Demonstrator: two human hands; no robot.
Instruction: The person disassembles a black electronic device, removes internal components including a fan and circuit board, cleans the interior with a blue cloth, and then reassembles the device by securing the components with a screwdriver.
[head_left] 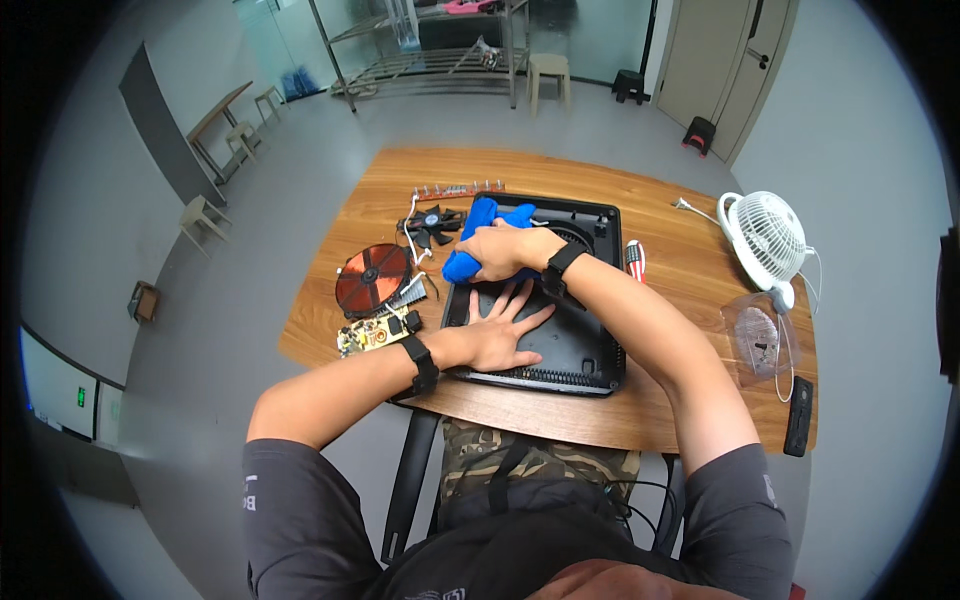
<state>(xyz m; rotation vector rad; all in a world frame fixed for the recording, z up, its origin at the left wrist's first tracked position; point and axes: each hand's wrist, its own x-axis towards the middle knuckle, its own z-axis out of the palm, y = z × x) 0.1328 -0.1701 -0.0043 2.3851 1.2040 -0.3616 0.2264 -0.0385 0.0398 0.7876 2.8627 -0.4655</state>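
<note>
A shallow black plastic housing [585, 345], the bottom shell of an appliance with vents and posts inside, lies on the table before me. My left hand [497, 335] rests flat inside its near left part, fingers spread. In my right hand [500, 250] a bunched blue cloth [484, 213] is gripped over the housing's far left part, and its lower side is hidden. Left of the housing are a round copper coil [372, 280], a small black cooling fan [434, 226] and a yellowish circuit board [378, 333]. A narrow red circuit strip [456, 190] lies behind them.
On the wooden table [660, 405], a red and white handled item [635, 260] lies right of the housing. Further right stand a white electric fan [768, 238], a clear plastic container [757, 338] with small dark parts and a black oblong object [798, 416]. A metal shelf [430, 68] stands beyond.
</note>
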